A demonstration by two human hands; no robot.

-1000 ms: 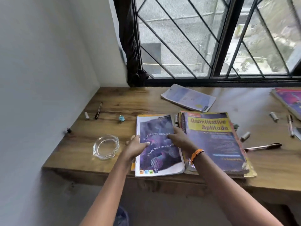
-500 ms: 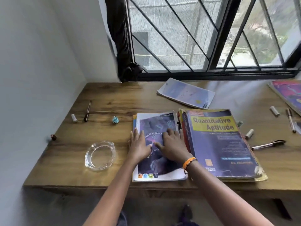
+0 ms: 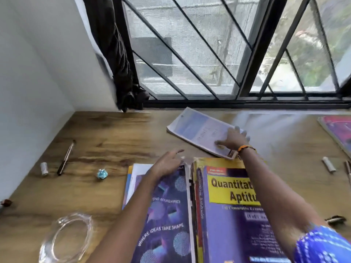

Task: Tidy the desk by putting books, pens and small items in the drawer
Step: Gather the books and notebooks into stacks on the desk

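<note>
A wooden desk (image 3: pixel 106 141) is set below a barred window (image 3: pixel 209 54). At its near edge 2 books are laid side by side: a thick yellow and purple book (image 3: pixel 233 211) on the right, touching a thinner purple book (image 3: pixel 167 211) on the left. Farther back, a pale booklet (image 3: pixel 197 130) is seen lying flat and askew. Its near right corner is covered by the right hand (image 3: pixel 232 139), fingers spread; whether it is gripped cannot be told through the blur. The left hand (image 3: pixel 167 164) is held open over the purple book's far edge, nothing gripped. A glass ashtray (image 3: pixel 66 238) is placed at the near left. A pen (image 3: pixel 65 158), a white cap (image 3: pixel 44 168) and a small blue item (image 3: pixel 102 174) are scattered on the left.
</note>
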